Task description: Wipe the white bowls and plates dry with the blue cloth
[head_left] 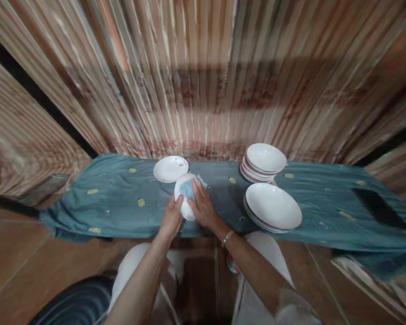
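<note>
My left hand [172,216] grips the rim of a white plate [182,193] held tilted above a teal cloth. My right hand [203,205] presses a light blue rag [189,189] against the plate's face. Just behind them a small white plate with a coloured mark [170,169] lies flat on the cloth.
The teal cloth with gold dots [115,203] covers a low bench against a corrugated metal wall [203,81]. Two stacks of white plates stand to the right, one far [264,161] and one near [273,208]. A dark flat object [379,208] lies at the cloth's right end.
</note>
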Motion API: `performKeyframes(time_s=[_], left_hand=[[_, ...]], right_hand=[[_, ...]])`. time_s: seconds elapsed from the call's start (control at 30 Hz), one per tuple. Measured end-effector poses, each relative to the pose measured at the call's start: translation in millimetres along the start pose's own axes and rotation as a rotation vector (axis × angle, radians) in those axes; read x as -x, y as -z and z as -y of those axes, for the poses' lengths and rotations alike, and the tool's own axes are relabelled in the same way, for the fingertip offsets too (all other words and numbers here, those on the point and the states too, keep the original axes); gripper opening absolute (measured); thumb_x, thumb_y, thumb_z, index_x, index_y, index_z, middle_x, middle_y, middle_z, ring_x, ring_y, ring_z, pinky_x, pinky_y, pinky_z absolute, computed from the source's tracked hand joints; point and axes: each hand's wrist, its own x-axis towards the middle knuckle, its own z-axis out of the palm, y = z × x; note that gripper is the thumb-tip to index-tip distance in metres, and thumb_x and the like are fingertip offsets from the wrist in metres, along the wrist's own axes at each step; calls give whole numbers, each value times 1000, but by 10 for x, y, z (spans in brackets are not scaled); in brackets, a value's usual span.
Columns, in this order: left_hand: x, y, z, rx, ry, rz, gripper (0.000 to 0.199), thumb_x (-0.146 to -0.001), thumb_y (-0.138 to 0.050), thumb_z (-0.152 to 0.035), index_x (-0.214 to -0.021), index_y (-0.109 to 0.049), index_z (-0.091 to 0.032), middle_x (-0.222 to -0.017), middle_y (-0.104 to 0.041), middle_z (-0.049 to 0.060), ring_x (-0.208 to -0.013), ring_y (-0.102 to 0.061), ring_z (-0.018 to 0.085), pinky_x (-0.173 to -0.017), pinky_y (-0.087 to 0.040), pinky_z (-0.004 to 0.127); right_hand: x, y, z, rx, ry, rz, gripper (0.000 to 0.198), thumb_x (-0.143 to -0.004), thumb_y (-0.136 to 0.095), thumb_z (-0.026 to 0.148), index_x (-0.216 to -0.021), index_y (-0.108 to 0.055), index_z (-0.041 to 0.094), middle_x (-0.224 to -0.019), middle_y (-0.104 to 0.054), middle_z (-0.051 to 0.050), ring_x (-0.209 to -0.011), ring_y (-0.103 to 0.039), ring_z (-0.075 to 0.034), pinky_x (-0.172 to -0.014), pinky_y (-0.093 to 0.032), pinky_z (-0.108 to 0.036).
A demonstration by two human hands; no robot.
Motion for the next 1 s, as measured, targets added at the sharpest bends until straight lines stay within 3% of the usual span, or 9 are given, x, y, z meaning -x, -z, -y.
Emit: performKeyframes(time_s=[0.23, 0.53, 0.83, 1.0], left_hand=[[4, 26, -23, 34, 13, -15, 57, -61, -79, -34, -111, -60, -14, -96, -73, 7, -93, -66, 20, -86, -50, 30], [-17, 24, -29, 88, 11, -45, 47, -71, -72, -30, -113, -58, -14, -92, -73, 8, -93, -67, 20, -86, -50, 30], [-47, 32, -52, 20, -3, -86, 42, -69, -72, -32, -104, -60, -14, -85, -72, 5, -81, -68, 18, -76, -52, 28], [-28, 22, -39, -13, 0, -67, 49, -62, -77, -37, -103, -61, -15, -87, -72, 3, -75, -66, 15, -74, -50, 25]], right_hand=[[14, -107, -166, -5, -82, -38, 64, -96, -32, 38, -151, -4, 20, -156, -14, -11, -144, -11, -24, -115, -19, -51], [318, -149, -171, -33, -122, -33, 62, -97, -30, 39, -151, -6, 19, -156, -12, -11, -144, -11, -26, -114, -22, -54], [534, -109, 156, 29, 101, -6, 71, -94, -38, 35, -150, 0, 15, -156, -6, -15, -143, -9, -29, -113, -25, -54], [406, -55, 270, 69, 188, 17, 70, -90, -46, 29, -150, -11, 15, -157, -3, -14, -143, -8, -31, -113, -24, -54]])
